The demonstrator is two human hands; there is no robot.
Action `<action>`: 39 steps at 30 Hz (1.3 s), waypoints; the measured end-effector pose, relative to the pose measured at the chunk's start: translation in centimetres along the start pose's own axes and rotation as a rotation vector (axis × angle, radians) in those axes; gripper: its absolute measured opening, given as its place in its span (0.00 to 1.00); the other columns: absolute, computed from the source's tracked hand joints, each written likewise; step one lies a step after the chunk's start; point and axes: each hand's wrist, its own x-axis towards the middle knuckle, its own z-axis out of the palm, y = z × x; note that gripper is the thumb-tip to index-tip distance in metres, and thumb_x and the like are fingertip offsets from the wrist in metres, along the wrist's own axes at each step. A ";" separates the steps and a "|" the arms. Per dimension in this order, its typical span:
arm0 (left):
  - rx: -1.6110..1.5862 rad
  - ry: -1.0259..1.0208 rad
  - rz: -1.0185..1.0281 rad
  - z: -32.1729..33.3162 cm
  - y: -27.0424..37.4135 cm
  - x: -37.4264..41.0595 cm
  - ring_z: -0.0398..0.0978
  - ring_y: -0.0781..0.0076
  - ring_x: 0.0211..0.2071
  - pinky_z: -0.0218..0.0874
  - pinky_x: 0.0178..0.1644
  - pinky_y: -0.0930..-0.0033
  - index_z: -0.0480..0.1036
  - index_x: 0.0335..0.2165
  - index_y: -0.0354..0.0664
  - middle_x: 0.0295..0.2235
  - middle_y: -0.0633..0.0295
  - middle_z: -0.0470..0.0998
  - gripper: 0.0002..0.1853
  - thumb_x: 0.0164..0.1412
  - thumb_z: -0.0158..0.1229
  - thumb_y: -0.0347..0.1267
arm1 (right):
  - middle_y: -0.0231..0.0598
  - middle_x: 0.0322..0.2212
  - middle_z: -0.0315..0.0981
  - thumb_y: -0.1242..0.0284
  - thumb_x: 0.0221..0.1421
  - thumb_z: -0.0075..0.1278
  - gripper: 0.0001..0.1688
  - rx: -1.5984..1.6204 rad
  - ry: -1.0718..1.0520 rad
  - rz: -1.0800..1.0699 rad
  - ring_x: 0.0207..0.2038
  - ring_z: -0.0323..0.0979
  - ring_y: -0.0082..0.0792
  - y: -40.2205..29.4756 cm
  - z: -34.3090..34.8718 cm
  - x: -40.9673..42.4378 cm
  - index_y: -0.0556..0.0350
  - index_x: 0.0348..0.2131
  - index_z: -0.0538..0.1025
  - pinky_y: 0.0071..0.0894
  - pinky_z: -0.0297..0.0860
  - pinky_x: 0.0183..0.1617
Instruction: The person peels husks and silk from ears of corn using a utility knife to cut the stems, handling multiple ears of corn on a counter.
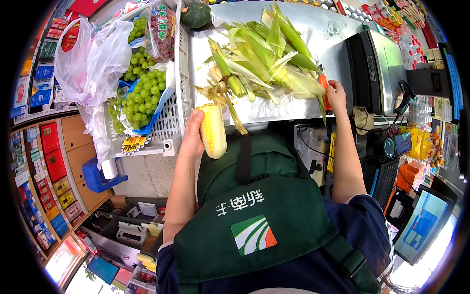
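My left hand (192, 134) holds a corn cob (213, 130), its yellow kernels bare on one side and pale husk on the other. At the right, my right hand (336, 96) touches an orange-handled tool (325, 93) at the edge of the husks; the fingers look curled at its handle, but whether they grip it is unclear. Between the hands, a heap of green corn husks and leaves (257, 55) lies on the metal counter (242, 112). A partly husked corn ear (224, 66) rests at the heap's left side.
A white plastic crate (182, 73) at the left bears green grapes (145, 95), bagged red grapes (161, 33) and a thin plastic bag (93, 62). A dark green squash (196, 15) sits behind. On the right stand a metal-topped machine (385, 70) and a black handheld scanner (405, 96).
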 end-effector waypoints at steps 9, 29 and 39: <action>0.333 0.038 0.012 0.6 0.2 -0.9 0.74 0.70 0.41 0.67 0.47 0.67 0.64 0.52 0.40 0.41 0.58 0.75 0.28 0.55 0.63 0.34 | 0.41 0.33 0.76 0.70 0.42 0.57 0.29 -0.005 -0.184 0.085 0.37 0.76 0.33 0.3 -0.7 0.7 0.60 0.47 0.73 0.31 0.70 0.41; 1.610 0.401 0.284 1.0 -4.7 -0.4 0.66 0.41 0.46 0.58 0.51 0.49 0.60 0.53 0.36 0.43 0.43 0.70 0.33 0.51 0.62 0.37 | 0.58 0.36 0.74 0.58 0.65 0.37 0.24 0.011 -0.808 -0.617 0.37 0.73 0.59 -16.7 7.1 -17.2 0.60 0.47 0.66 0.52 0.69 0.41; 1.603 0.433 0.242 0.1 -5.3 0.5 0.67 0.42 0.46 0.58 0.51 0.47 0.61 0.47 0.32 0.42 0.42 0.69 0.31 0.49 0.63 0.38 | 0.57 0.31 0.74 0.58 0.66 0.36 0.21 -0.121 -0.892 -0.724 0.32 0.75 0.58 -18.3 9.2 -16.6 0.60 0.39 0.66 0.52 0.71 0.38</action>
